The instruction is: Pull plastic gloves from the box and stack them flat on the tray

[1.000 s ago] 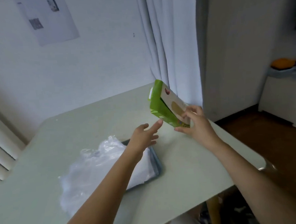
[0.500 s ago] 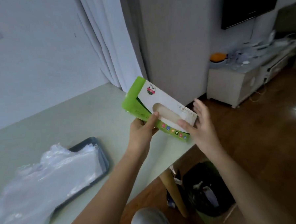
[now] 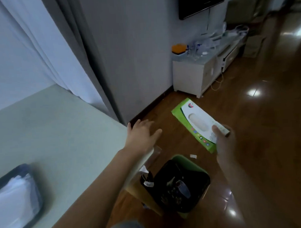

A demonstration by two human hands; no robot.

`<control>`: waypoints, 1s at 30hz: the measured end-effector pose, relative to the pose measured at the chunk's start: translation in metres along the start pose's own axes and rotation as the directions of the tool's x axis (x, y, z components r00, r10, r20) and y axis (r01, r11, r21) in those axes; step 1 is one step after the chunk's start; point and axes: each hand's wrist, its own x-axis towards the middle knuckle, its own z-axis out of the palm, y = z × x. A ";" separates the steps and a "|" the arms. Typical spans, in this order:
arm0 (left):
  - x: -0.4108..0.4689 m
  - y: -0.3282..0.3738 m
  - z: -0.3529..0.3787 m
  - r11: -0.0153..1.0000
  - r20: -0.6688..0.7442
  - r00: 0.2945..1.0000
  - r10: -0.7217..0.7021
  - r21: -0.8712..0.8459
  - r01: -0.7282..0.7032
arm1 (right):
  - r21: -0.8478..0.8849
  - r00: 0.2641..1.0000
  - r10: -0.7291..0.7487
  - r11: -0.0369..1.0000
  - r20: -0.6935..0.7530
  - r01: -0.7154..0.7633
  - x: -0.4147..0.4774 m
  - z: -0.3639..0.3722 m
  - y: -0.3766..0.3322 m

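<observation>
My right hand (image 3: 223, 143) holds the green and white glove box (image 3: 195, 122) by its near end, out past the table edge and above the wooden floor. Its oval opening faces up. My left hand (image 3: 142, 134) hovers with spread fingers at the table's right corner and holds nothing. The dark tray (image 3: 32, 186) lies at the lower left on the table, with a flat stack of clear plastic gloves (image 3: 9, 199) on it.
A green bin with a black liner (image 3: 178, 187) stands on the floor under the table's corner, below the box. The pale green table (image 3: 51, 136) fills the left. A white cabinet (image 3: 194, 75) and a grey curtain (image 3: 83, 52) stand behind.
My view swung right, away from the tray. My left hand let go of the box. My right hand carried the box off the table and out over the floor near the bin.
</observation>
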 end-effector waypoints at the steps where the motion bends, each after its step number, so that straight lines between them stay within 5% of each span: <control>1: 0.003 0.001 0.000 1.000 0.013 1.000 -0.001 0.005 0.001 | -0.156 0.998 -0.067 0.986 -0.003 0.066 0.009 -0.006 0.011; 3: 0.006 0.004 -0.002 0.999 0.056 0.998 -0.015 0.039 0.012 | -0.464 0.982 -0.138 0.867 0.130 0.183 0.021 -0.011 0.029; 5: 0.008 0.004 -0.002 0.998 0.055 0.998 -0.037 0.056 0.034 | -0.708 0.950 -0.059 0.653 0.308 0.270 0.026 -0.009 0.046; 10: 0.008 0.001 0.004 0.999 -0.014 0.999 -0.037 0.011 0.037 | -0.868 0.846 0.258 0.322 0.466 0.379 0.024 0.006 0.082; 19: 0.012 -0.002 0.009 0.997 -0.029 0.998 -0.059 0.057 0.060 | -0.903 0.752 0.506 0.163 0.423 0.398 0.006 0.037 0.147; 30: 0.010 -0.001 0.001 1.000 -0.002 1.000 -0.027 0.004 0.027 | -0.898 0.730 0.546 0.103 0.411 0.428 0.008 0.063 0.112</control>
